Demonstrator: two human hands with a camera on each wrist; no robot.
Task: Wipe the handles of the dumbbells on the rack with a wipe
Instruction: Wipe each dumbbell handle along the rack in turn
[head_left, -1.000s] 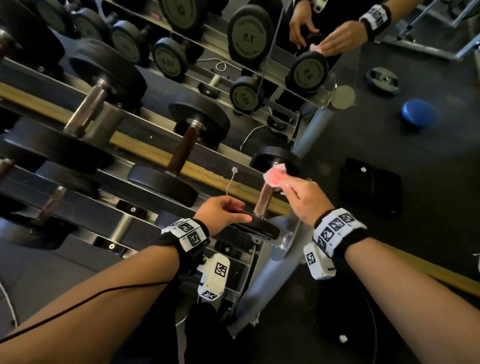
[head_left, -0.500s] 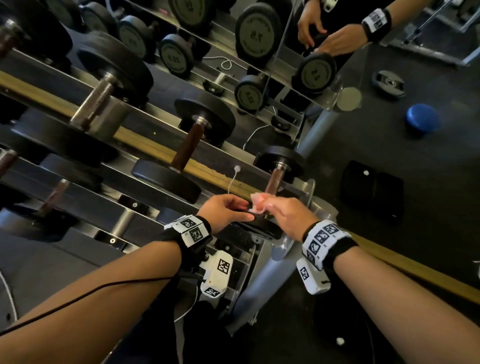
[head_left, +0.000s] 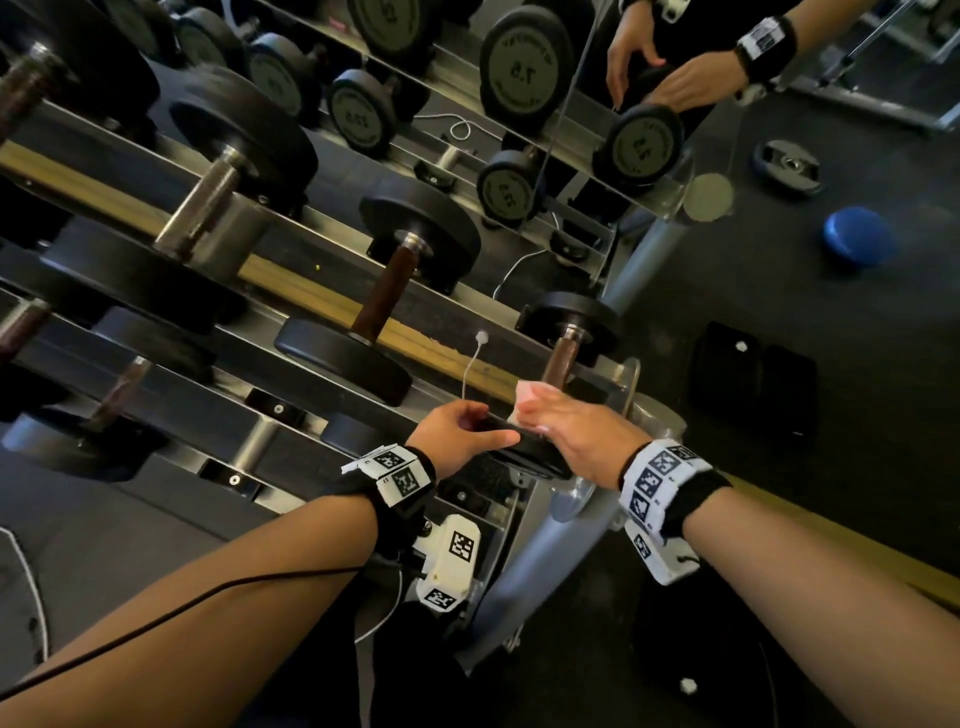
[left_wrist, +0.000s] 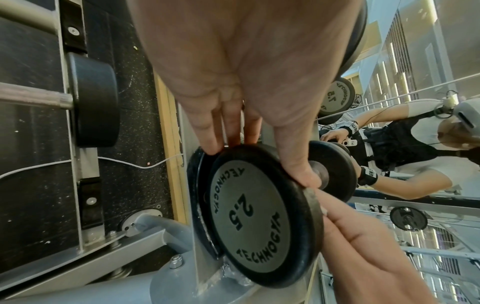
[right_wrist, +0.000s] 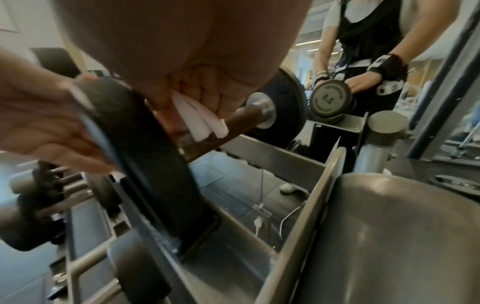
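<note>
The small 2.5 dumbbell (head_left: 563, 325) lies at the right end of the rack's top tier, with a brown handle (head_left: 558, 364) between black plates. My left hand (head_left: 462, 431) grips the rim of its near plate (left_wrist: 249, 216), thumb on one side and fingers on the other. My right hand (head_left: 576, 431) is curled round the near end of the handle, pressing a pale pink wipe (head_left: 530, 392) against it. In the right wrist view the folded wipe (right_wrist: 200, 119) sits between my fingers and the handle (right_wrist: 241, 117), right beside the near plate (right_wrist: 145, 148).
Larger dumbbells (head_left: 384, 306) fill the rack to the left, and a mirror behind reflects them and my hands. A white cable (head_left: 470, 364) hangs over the rail. On the floor to the right lie a blue disc (head_left: 857, 234), a weight plate (head_left: 787, 166) and black pads (head_left: 753, 379).
My right hand slid the wipe along the handle from the far plate down to the near plate. My left hand kept its grip on the near plate.
</note>
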